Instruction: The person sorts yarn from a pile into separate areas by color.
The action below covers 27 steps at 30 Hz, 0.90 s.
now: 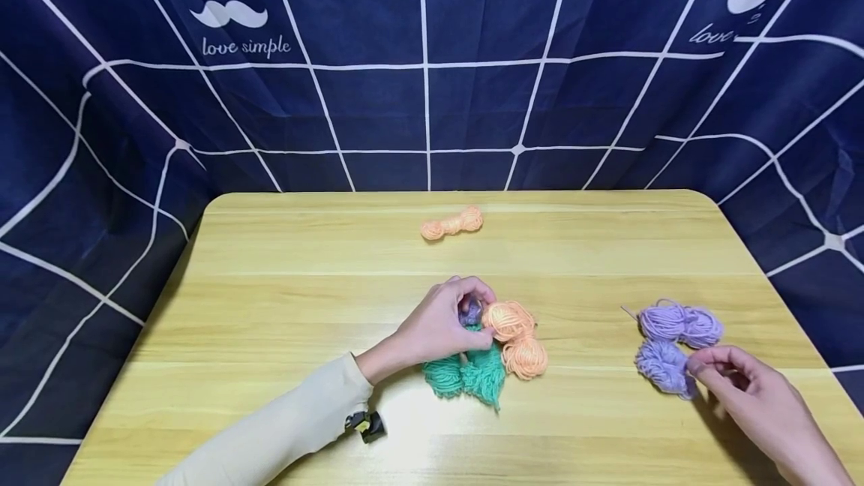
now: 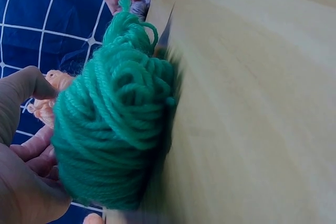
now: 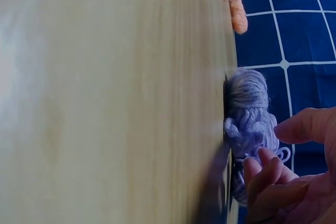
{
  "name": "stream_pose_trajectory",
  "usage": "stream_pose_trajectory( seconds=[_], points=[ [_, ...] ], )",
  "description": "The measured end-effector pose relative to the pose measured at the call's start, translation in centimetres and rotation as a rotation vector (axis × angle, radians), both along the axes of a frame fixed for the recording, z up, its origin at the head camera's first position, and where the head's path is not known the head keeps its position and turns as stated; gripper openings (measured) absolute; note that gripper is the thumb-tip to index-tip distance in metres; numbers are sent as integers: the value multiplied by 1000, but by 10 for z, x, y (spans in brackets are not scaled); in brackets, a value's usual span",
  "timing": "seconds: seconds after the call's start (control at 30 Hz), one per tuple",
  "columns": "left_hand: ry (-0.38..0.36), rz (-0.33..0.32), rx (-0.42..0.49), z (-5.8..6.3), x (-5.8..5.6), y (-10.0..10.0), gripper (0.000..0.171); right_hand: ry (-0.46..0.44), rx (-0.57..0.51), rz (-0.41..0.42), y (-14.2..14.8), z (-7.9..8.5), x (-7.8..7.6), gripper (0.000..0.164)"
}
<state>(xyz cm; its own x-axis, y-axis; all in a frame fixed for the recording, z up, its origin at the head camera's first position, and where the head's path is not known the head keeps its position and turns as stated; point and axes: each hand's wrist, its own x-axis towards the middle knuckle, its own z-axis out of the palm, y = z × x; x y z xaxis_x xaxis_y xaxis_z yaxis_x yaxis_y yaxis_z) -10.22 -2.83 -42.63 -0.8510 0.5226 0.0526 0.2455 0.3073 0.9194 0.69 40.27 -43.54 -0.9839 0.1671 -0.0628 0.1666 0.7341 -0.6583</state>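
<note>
My left hand (image 1: pixel 442 325) pinches the left end of a peach yarn skein (image 1: pixel 525 358) between thumb and fingers. Below that hand, green yarn skeins (image 1: pixel 482 377) lie on the table, and one green skein (image 2: pixel 113 129) fills much of the left wrist view. A small purple patch (image 1: pixel 470 311) shows inside the left hand's curl, mostly hidden. On the right, my right hand (image 1: pixel 759 400) holds the edge of a purple yarn skein (image 1: pixel 661 366) with thumb and fingertips. Another purple skein (image 1: pixel 682 323) touches it from behind.
A lone peach skein (image 1: pixel 452 223) lies near the back of the wooden table (image 1: pixel 304 246). Behind and at both sides hangs a dark blue curtain (image 1: pixel 364 103) with white lines. A small black item (image 1: pixel 367 426) sits by the left sleeve.
</note>
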Motion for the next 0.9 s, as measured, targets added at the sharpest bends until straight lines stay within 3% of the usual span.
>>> stream_pose_trajectory(
  seconds=[0.17,0.53,0.9],
  points=[
    [43,9,-15,-3,-2,0,37,13,13,-11,0,0,0,20],
    [34,21,1,-6,-5,0,37,47,-32,-47,-4,2,0,11],
    [8,38,82,-5,-6,-1,37,86,-98,-46,1,-6,-1,8]
  ],
)
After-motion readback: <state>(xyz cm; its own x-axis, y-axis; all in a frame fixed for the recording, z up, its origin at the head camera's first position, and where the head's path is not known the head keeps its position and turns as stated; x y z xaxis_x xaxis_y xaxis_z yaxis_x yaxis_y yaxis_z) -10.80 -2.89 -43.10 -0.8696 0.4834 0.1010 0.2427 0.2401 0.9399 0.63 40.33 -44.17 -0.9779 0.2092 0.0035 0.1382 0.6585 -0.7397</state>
